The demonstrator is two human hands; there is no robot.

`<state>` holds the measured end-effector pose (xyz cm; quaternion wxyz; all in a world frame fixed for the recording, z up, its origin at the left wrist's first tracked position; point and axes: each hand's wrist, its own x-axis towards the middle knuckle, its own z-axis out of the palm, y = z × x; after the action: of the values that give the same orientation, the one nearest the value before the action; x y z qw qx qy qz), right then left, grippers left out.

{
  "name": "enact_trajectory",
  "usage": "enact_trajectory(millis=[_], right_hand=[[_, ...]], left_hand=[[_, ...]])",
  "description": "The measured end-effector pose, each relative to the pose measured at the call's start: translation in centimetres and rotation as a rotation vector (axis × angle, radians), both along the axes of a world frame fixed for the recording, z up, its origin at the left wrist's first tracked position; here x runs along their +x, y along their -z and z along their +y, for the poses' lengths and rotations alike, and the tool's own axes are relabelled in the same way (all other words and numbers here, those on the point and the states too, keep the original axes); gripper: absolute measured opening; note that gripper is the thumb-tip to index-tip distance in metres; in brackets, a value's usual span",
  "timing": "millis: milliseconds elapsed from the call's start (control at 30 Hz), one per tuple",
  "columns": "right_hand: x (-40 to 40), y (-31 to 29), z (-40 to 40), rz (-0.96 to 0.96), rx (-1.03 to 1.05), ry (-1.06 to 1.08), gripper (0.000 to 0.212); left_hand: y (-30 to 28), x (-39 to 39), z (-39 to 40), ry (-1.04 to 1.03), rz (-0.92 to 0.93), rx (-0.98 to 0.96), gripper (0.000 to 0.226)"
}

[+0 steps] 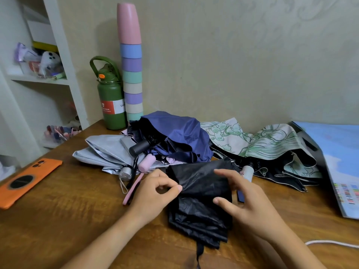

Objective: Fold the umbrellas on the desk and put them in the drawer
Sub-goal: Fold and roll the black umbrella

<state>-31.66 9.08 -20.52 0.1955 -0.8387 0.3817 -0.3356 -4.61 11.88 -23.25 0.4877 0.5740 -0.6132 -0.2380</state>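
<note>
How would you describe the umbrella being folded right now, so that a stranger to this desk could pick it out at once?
Start at the wooden desk and find the heap of umbrellas along the wall. Nearer than that heap, between the left hand and right hand, lies the black umbrella. It alone is plain black and gathered flat; the others are silver-grey, navy and green-flowered.

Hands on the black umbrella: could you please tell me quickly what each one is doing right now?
Left hand: pinching a fold of the black umbrella.
Right hand: open, fingers spread over the umbrella, not clearly gripping.
</note>
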Motion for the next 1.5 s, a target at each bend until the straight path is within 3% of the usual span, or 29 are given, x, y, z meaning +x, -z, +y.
enact_trajectory(millis=[67, 233, 400, 467, 567, 700, 800, 900, 1033, 1100, 1167, 1233, 1367, 1500], right_hand=[[-0.1, 0.8, -0.5, 0.102, -0.148, 0.032, 0.055], [0.1, 0.3, -0.3, 0.163, -0.339, 0.008, 0.014], [-0.3, 1.1, -0.7, 0.338, -0.111, -0.175, 0.012], [-0.3, 1.3, -0.8, 0.365, -0.068, -0.184, 0.016], [-0.3, 1.3, -0.9, 0.383, -0.031, -0.198, 0.022], [-0.5, 0.9, -0.8, 0.373, 0.022, -0.221, 0.019], [-0.7, 0.7, -0.7, 0.384, 0.058, -0.230, 0.018], [-0.8, 0.7, -0.7, 0.389, 0.061, -0.222, 0.019], [-0.2, 0.1, 0.4, 0.326, -0.113, -0.194, 0.020], [0.5, -0.4, 1.8, 0.293, -0.115, -0.283, 0.028], [1.1, -0.4, 2.6, 0.405, -0.055, -0.364, 0.048], [1.3, 0.2, 2.5, 0.530, -0.037, -0.366, 0.054], [1.3, 0.7, 1.6, 0.471, -0.128, -0.266, 0.023], [1.4, 1.0, 1.3, 0.350, -0.119, -0.191, 0.017]], left_hand=[[0.0, -0.1, 0.1, 0.005, 0.010, 0.024, 0.016], [0.3, 0.1, 0.0, -0.044, -0.051, 0.050, 0.017], [0.4, 0.3, 0.5, -0.012, -0.406, 0.156, 0.026], [0.2, 0.3, 0.7, -0.032, -0.470, 0.152, 0.029], [-0.3, 0.2, 0.7, -0.083, -0.444, -0.087, 0.021], [-0.3, -0.4, 0.8, 0.107, -0.607, -0.312, 0.018], [0.5, -0.3, 0.6, 0.235, -0.807, -0.204, 0.031], [0.8, -0.2, 0.9, 0.229, -0.906, -0.116, 0.044], [0.7, -0.2, 1.3, 0.229, -0.951, -0.078, 0.049], [0.7, -0.2, 1.4, 0.231, -0.953, -0.052, 0.052], [0.6, -0.3, 1.6, 0.255, -0.940, -0.022, 0.060], [0.4, -0.4, 1.8, 0.286, -0.929, 0.009, 0.070], [0.0, -0.3, 2.0, 0.369, -0.898, 0.084, 0.097], [-0.2, -0.4, 2.1, 0.410, -0.882, 0.122, 0.106]])
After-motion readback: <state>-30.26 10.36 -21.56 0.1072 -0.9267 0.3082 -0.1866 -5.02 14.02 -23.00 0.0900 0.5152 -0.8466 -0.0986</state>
